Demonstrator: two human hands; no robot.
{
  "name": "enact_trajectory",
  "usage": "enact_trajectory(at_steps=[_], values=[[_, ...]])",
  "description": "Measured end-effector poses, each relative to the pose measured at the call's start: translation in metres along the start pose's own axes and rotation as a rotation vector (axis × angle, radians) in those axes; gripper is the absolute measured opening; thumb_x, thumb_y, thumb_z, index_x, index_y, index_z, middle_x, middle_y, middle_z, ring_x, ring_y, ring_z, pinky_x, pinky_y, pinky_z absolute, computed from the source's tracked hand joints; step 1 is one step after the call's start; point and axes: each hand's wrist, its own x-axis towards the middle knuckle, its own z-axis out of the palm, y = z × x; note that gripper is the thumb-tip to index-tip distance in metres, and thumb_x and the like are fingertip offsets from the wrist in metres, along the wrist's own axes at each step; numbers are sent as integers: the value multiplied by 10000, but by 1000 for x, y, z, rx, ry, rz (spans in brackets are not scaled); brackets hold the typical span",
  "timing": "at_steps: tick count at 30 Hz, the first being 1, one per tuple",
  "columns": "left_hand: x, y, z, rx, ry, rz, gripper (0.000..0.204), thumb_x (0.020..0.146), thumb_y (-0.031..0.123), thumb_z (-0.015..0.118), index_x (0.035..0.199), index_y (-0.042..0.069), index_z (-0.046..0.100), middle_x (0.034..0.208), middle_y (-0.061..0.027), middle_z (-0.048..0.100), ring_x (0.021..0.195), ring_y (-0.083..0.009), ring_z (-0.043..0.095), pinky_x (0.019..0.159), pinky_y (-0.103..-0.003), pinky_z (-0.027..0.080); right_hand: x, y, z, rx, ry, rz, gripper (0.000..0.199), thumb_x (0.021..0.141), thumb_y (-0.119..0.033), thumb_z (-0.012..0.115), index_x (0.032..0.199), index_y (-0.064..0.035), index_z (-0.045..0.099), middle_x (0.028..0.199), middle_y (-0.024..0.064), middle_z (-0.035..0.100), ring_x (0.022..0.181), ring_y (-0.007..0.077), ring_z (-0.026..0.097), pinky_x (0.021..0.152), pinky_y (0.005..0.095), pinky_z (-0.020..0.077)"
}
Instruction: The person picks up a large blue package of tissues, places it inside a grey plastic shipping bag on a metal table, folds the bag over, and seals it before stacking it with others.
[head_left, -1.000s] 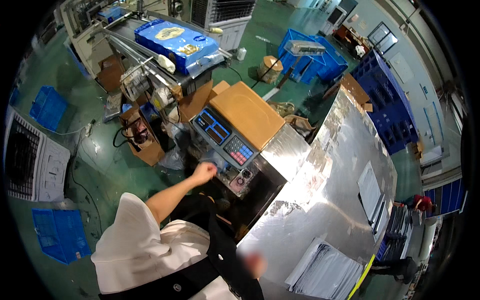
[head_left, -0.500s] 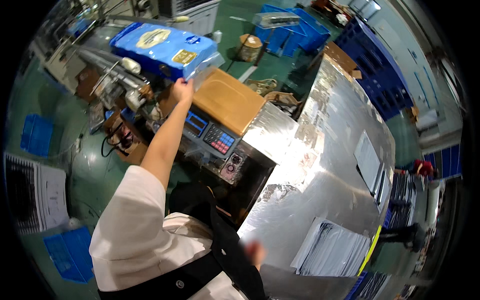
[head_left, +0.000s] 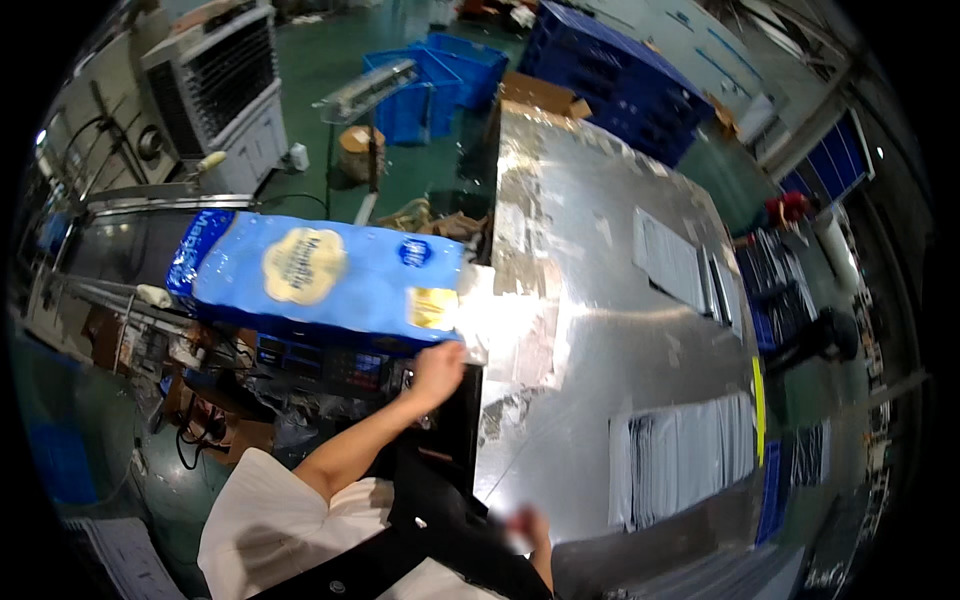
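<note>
A long blue plastic-wrapped pack (head_left: 375, 270), with rounded bulges like rolls inside and a cream label, lies across the scale, hiding its tan platform. Only the dark keypad (head_left: 355, 368) of the scale shows below the pack's near side. My left hand (head_left: 440, 372) reaches up to the pack's near right corner, its fingers closed on the wrap there. Low in the view, by the metal table's near edge, is my right hand (head_left: 535, 525). Its fingers are blurred, and whether they hold anything cannot be made out.
The metal table (head_left: 580, 370) extends to the right, bearing a stack of grey plastic bags (head_left: 685, 465) and more flat grey sheets (head_left: 670, 260). A roller conveyor (head_left: 120, 245) is left of the pack. Blue crates (head_left: 420, 100) stand beyond. A person (head_left: 790, 208) is at far right.
The blue pack has come right and nearer, from the scale's far left side to over its platform. My left hand has moved right with it. My view has turned toward the right.
</note>
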Motion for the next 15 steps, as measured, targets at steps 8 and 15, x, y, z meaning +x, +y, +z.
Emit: enact_trajectory(at_steps=[8,15], values=[[37,58,-42,-2,-290,74,452,725,196,641,1137,62,512,1091,-145,523,1009,-276,503,858,-367,404,-37,-10,59,15,375,-47,289,859,-257,455,866,-2,592,772,109,631,661,181,620,560,290,510],[136,-84,-174,159,-63,-133,415,829,169,529,1202,3,452,1178,-155,502,1089,-224,476,909,-307,367,-72,-55,96,112,531,90,234,824,-248,503,871,-63,637,782,34,643,697,128,596,607,264,478]])
